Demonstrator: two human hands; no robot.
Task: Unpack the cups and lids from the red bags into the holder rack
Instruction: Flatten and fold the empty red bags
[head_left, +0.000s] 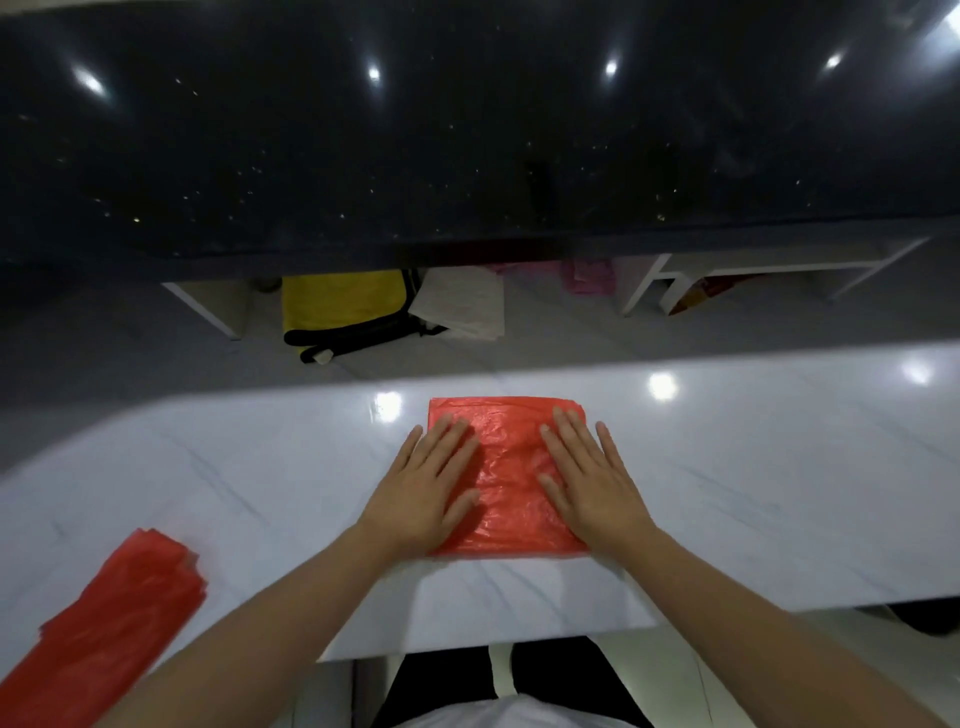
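Two flat hands pressing a folded red bag

Two red plastic items lie on the glossy white marble-patterned tabletop. At the far left, near the front edge, sits a stack of flattened red plastic bags, running diagonally and cut off by the bottom-left corner of the view. It lies well apart from both hands.

Moving right, the left hand rests palm down with its fingers straight and slightly spread. Its fingers lie on the left part of a folded, roughly square red plastic bag, while the outer side of the hand overhangs onto the white surface. The bag lies flat near the middle of the tabletop, wrinkled and shiny.

Next, the right hand lies palm down on the bag's right part, fingers straight and pointing away from the person, little finger beyond the bag's right edge. Neither hand grips anything; both simply press flat.

Beyond the tabletop, on the floor under a dark speckled counter, lie a yellow cloth with black trim and, just right of it, a crumpled white plastic bag.
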